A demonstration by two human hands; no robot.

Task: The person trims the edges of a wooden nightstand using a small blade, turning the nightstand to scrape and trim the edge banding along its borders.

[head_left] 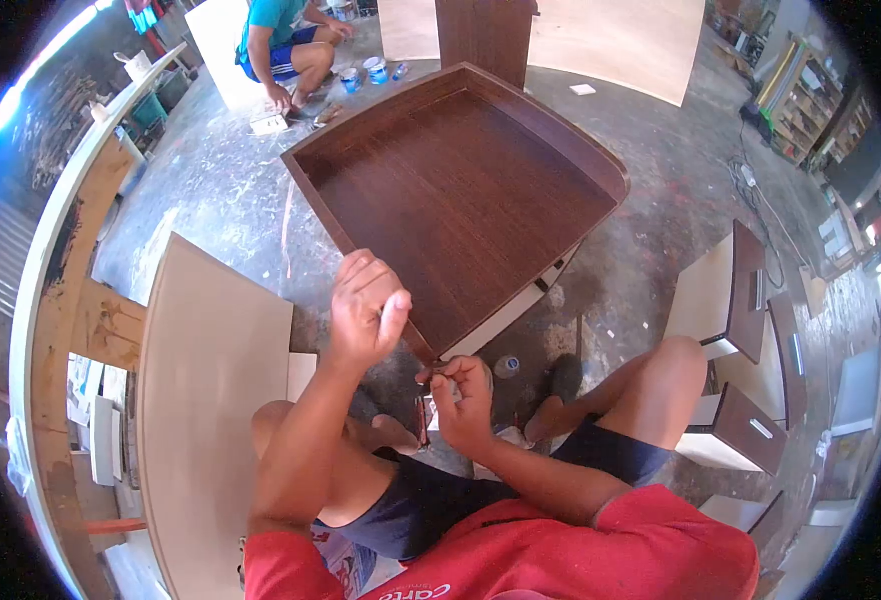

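Observation:
A dark brown wooden cabinet (461, 190) stands before me, its recessed top framed by a raised rim. Against the rim's left side is my left hand (369, 310), its fingers curled closed and the thumb upright; whatever is inside them is hidden. At the near corner my right hand (463, 405) is closed in a pinch. A small dark brown piece (425, 375) shows by its fingertips, too small to name. Just below, a thin reddish-brown strip (423, 420) hangs or stands near the floor; I cannot tell whether it joins that piece.
Drawers with brown fronts (746, 290) stand at the right. A pale panel (211, 370) leans at the left beside a wooden bench frame (101, 310). Another person (286, 50) squats at the back near paint cans (376, 70). A cable (751, 180) lies on the floor.

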